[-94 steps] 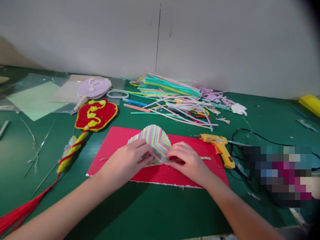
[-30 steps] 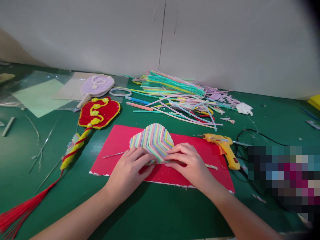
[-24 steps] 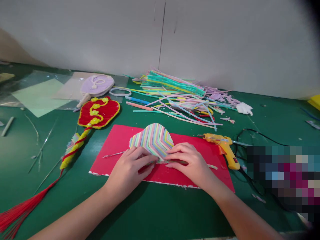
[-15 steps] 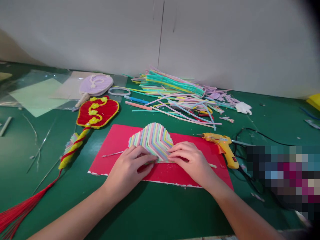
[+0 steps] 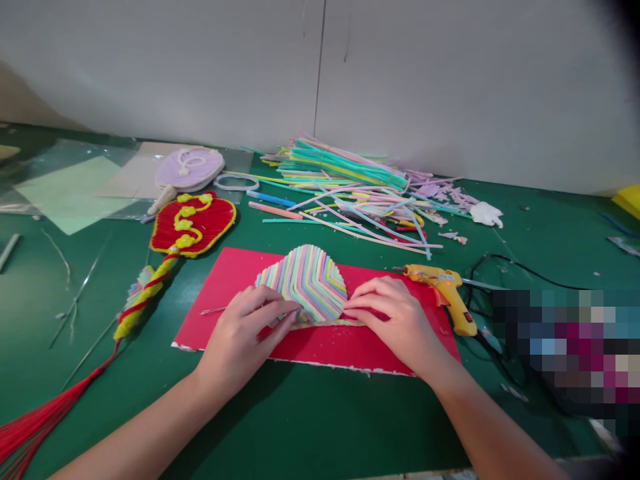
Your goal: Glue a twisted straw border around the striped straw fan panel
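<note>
A round pad of pastel striped pipe cleaners (image 5: 310,277) lies on a red board (image 5: 320,350). Along its lower edge runs a thin, pale twisted pipe cleaner (image 5: 327,325). My left hand (image 5: 249,327) is closed in a pinch at the lower left of the pad, at one end of this strip. On the right, my right hand (image 5: 393,317) pinches the strip's other end, thumb and fingers together beside the pad. The fingertips partly hide both ends. A thin metal tool (image 5: 213,311) pokes out left of my left hand.
A yellow glue gun (image 5: 445,290) rests on the board's right edge, its cord trailing right. Behind lies a heap of pipe cleaners (image 5: 350,170). At left are a red fan (image 5: 194,225) with a red tassel (image 5: 65,393) and a lilac fan (image 5: 190,168).
My hands have moved apart along the pad's lower edge, the left one to the left and the right one slightly right. More of the twisted strip now shows between them.
</note>
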`<state>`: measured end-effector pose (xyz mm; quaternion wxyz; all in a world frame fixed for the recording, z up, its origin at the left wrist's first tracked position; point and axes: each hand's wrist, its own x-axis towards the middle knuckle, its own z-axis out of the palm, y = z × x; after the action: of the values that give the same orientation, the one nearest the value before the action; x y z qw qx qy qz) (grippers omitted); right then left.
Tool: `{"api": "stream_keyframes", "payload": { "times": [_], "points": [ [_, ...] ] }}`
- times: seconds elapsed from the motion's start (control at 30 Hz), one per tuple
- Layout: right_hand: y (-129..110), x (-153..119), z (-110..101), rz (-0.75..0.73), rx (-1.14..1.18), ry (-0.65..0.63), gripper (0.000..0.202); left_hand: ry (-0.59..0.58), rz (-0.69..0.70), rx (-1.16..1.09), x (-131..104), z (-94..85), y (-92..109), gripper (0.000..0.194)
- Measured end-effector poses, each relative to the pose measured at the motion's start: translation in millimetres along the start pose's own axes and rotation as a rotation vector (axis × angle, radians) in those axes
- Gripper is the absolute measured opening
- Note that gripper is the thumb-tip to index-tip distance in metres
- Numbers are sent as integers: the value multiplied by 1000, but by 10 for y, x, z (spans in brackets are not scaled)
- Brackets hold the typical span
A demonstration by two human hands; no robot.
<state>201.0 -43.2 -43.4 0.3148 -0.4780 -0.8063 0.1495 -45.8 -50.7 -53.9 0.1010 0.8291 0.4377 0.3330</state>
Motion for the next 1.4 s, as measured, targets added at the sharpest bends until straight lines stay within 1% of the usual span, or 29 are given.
{"api": "stream_keyframes", "payload": {
  "times": [0.1, 0.2, 0.33, 0.47, 0.53, 0.63, 0.73, 0.83, 0.93, 1.1, 1.33, 1.4],
  "points": [
    [-18, 7, -16, -3, -5, -38, 11, -11, -12, -17, 9, 0, -14, 14],
    [-24, 9, -38, -13, -5, -103, 8, -67, -8, -52, 93, -9, -16, 15],
    [-11, 2, -39, -41, -13, -179, 7, -230, 28, -82, 328, 18, 6, 16],
    [9, -9, -25, -30, -30, -210, 9, -371, 91, -162, 563, 117, 23, 19],
    [12, -14, -26, -12, -42, -214, 11, -429, 100, -217, 634, 173, 19, 16],
    [4, -15, -34, -5, -63, -230, 11, -499, 84, -277, 674, 241, 2, 11],
    [-3, -5, -33, -17, -82, -233, 8, -524, 70, -285, 663, 285, -22, 9],
    [13, 2, -16, -30, -64, -223, 9, -525, 68, -297, 644, 313, -49, 9],
    [42, 2, 6, -43, -52, -206, 10, -529, 76, -307, 638, 331, -67, 8],
    [57, 7, 28, -66, -76, -186, 7, -548, 62, -305, 636, 346, -75, 8],
    [38, 4, -1, -72, -73, -180, 7, -521, 86, -347, 635, 324, -70, 5],
    [31, 2, -30, -62, -69, -193, 9, -495, 48, -404, 639, 302, -72, 11]
  ]
}}
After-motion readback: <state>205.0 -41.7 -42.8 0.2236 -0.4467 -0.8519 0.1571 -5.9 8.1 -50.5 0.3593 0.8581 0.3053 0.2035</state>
